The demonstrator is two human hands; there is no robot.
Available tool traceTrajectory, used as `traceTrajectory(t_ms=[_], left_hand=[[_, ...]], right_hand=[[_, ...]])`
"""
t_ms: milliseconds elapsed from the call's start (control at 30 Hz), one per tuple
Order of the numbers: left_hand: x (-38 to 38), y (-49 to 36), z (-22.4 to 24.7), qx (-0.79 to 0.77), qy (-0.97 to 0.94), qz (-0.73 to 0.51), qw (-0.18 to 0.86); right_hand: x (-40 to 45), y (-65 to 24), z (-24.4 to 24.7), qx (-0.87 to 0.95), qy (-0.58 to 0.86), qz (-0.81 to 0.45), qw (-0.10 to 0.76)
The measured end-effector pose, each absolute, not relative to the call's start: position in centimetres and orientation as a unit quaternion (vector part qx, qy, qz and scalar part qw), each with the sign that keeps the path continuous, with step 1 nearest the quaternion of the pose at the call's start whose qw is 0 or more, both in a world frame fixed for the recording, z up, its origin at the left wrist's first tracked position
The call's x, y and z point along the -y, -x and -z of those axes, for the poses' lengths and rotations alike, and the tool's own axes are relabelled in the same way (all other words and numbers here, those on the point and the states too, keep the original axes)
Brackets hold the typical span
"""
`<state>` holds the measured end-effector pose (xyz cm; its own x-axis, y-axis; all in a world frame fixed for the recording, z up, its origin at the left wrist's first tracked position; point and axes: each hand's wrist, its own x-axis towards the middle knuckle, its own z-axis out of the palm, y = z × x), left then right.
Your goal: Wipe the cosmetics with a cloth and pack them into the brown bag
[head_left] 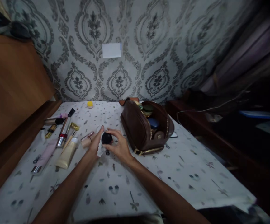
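Over the middle of the table, my right hand (121, 148) pinches a small black round container (106, 138) between thumb and fingers. My left hand (95, 144) is closed on a crumpled white wipe (100, 151), pressed to the container's left side. Just left of that hand lies a small pinkish bottle (87, 140). A brown leather cosmetic bag (135, 129) stands unzipped to the right of my hands. Inside it I can see a blue round lid (153, 123) and a dark green-lidded jar (147, 109).
On the left lie a cream squeeze tube (66, 154), a pink tube with a silver cap (45, 155), a silver-and-red tube (63, 132) and several small cosmetics. A yellow-lidded jar (90, 104) stands near the wall. Wooden furniture (13, 84) borders the left side; a white cable (200, 110) runs at right.
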<state>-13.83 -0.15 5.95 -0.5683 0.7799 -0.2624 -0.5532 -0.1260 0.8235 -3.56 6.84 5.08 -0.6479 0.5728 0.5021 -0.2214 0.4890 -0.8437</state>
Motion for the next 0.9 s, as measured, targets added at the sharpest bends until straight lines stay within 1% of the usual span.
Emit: traceTrajectory(t_ms=[200, 267, 333, 400, 467, 533, 600, 667, 767, 833, 900], left_hand=[[0.6, 13.4, -6.4, -0.444, -0.044, -0.765, 0.465], [0.7, 12.8, -6.9, -0.446, -0.032, -0.761, 0.47], [0.9, 11.7, -7.4, -0.481, -0.046, -0.745, 0.459], [1.2, 10.1, -8.0, -0.537, -0.137, -0.706, 0.442], [1.4, 8.2, -8.7, -0.562, -0.286, -0.637, 0.444], [1.3, 6.0, -9.6, -0.545, -0.431, -0.551, 0.463], [0.7, 3.9, -10.7, -0.54, -0.532, -0.471, 0.45], [-0.5, 2.0, -11.8, -0.566, -0.582, -0.412, 0.414], [-2.9, -0.2, -12.6, -0.625, -0.578, -0.354, 0.387], [-4.3, -1.0, -12.5, -0.66, -0.551, -0.34, 0.381], [-5.0, -1.4, -12.2, -0.678, -0.526, -0.35, 0.377]], right_hand=[[-6.2, 2.8, -6.7, 0.815, 0.077, -0.403, 0.409], [-6.0, 1.8, -7.4, 0.809, 0.058, -0.414, 0.412], [-6.2, 0.2, -8.6, 0.789, 0.055, -0.449, 0.416], [-6.9, -2.1, -10.4, 0.759, 0.074, -0.492, 0.419], [-8.5, -4.7, -12.7, 0.725, 0.102, -0.523, 0.437], [-10.9, -7.2, -15.2, 0.699, 0.142, -0.523, 0.467], [-13.5, -9.2, -17.4, 0.693, 0.184, -0.502, 0.484], [-16.1, -10.7, -18.7, 0.704, 0.211, -0.488, 0.471], [-19.0, -11.7, -19.1, 0.737, 0.224, -0.485, 0.415], [-20.1, -12.0, -18.8, 0.769, 0.224, -0.466, 0.375], [-20.9, -12.0, -18.6, 0.816, 0.218, -0.415, 0.339]])
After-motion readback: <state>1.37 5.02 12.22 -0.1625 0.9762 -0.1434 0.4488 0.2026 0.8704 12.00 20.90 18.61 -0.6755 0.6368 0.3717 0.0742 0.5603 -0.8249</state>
